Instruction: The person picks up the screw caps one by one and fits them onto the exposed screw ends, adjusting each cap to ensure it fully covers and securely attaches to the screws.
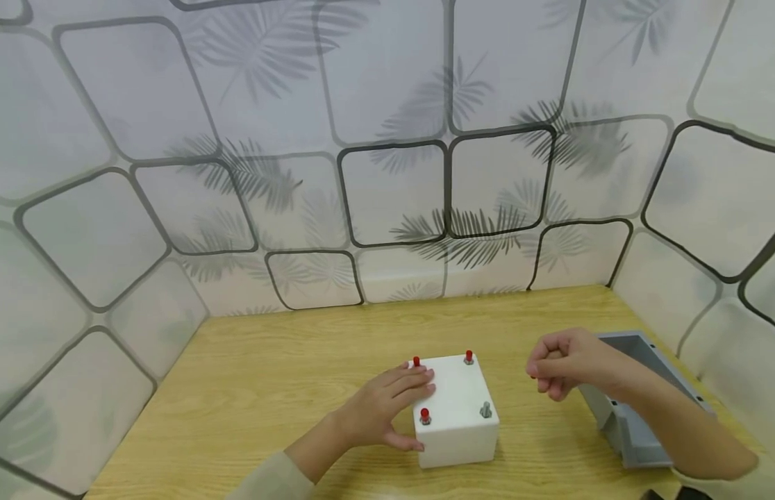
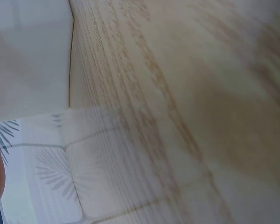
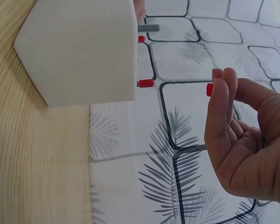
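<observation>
A white box (image 1: 453, 392) stands on the table with a bolt near each top corner. Three bolts wear red caps, among them the front-left red cap (image 1: 425, 414); the front-right bolt (image 1: 485, 410) shows bare metal thread. My left hand (image 1: 384, 403) rests on the box's left side, fingers flat over the top and thumb against the front. Off to the right of the box, my right hand (image 1: 565, 364) is raised, pinching a small red cap (image 3: 209, 89) between thumb and fingertips. Most of that cap is hidden by the fingers.
A grey plastic bin (image 1: 644, 430) stands on the right of the table, partly behind my right forearm. The wood-grain table (image 1: 256, 375) meets patterned walls (image 1: 400, 194) at the back and sides.
</observation>
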Motion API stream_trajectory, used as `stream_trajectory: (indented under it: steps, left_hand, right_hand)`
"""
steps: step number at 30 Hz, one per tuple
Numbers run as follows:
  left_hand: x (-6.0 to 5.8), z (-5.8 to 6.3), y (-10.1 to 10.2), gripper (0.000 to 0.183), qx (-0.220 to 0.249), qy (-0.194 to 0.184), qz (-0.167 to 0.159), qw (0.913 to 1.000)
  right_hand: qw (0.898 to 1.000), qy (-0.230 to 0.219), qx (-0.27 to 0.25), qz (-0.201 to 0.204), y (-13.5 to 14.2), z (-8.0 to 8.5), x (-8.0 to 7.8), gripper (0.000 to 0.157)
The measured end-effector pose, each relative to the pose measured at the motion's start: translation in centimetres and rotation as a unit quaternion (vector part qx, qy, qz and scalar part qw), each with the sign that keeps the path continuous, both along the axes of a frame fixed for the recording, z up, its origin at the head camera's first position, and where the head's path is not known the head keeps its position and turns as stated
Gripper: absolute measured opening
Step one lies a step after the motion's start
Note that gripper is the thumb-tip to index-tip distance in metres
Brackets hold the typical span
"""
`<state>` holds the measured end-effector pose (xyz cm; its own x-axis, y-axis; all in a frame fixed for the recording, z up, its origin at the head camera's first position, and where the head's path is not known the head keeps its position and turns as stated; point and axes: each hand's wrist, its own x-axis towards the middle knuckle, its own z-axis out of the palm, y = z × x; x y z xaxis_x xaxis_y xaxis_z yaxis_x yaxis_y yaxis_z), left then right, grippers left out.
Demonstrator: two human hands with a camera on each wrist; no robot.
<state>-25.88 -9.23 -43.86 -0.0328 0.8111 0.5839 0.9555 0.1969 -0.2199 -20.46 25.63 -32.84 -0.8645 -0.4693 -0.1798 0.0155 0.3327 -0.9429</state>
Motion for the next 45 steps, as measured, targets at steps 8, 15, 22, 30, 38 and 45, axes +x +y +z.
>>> stream_trajectory:
  steps: [8, 15, 22, 30, 38, 45]
  left_hand:
    - [0.1, 0.1, 0.0, 0.089, 0.002, 0.006, -0.001, 1.0]
    - [0.0, 0.1, 0.0, 0.088, 0.003, 0.003, -0.002, 1.0]
    - [0.0, 0.2, 0.1, 0.088, 0.004, 0.004, -0.004, 1.0]
    - [0.1, 0.2, 0.1, 0.088, 0.003, 0.002, -0.005, 1.0]
    - [0.1, 0.2, 0.1, 0.088, 0.0, 0.002, -0.001, 1.0]
    - [0.2, 0.2, 0.0, 0.088, 0.002, 0.004, 0.003, 1.0]
  right_hand:
    - [1.0, 0.003, -0.007, 0.009, -1.3, 0.2, 0.0, 0.018]
    - [1.0, 0.0, -0.014, 0.019, -2.2, 0.2, 0.0, 0.02]
    - [0.999, -0.002, -0.023, 0.027, -3.1, 0.1, 0.0, 0.022]
    - [0.999, -0.003, -0.027, 0.036, -4.1, -0.4, 0.0, 0.023]
    - [0.998, -0.004, -0.038, 0.046, -4.8, -0.8, -0.1, 0.021]
    - [0.998, -0.013, -0.035, 0.049, -5.3, -1.3, -0.1, 0.021]
